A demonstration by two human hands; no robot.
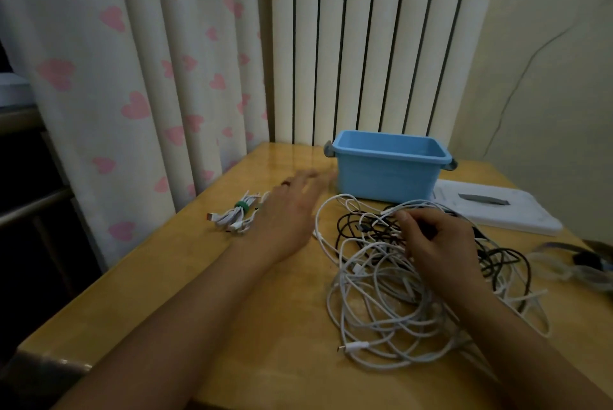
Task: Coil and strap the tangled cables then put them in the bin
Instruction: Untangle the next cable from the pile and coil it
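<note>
A tangle of white and black cables (391,280) lies on the wooden table (265,303), right of centre. My right hand (438,243) rests on the tangle's far part, fingers curled around a cable strand. My left hand (288,210) hovers flat and blurred with straight fingers, holding nothing, between a small white cable bundle (235,215) bound by a green strap and the blue bin (388,167). The bin stands at the table's far side; what shows of its inside looks bare.
A white flat board (517,210) with a grey item on it lies right of the bin. A clear and dark object (574,263) sits at the right table edge. Heart-print curtain and radiator stand behind the table.
</note>
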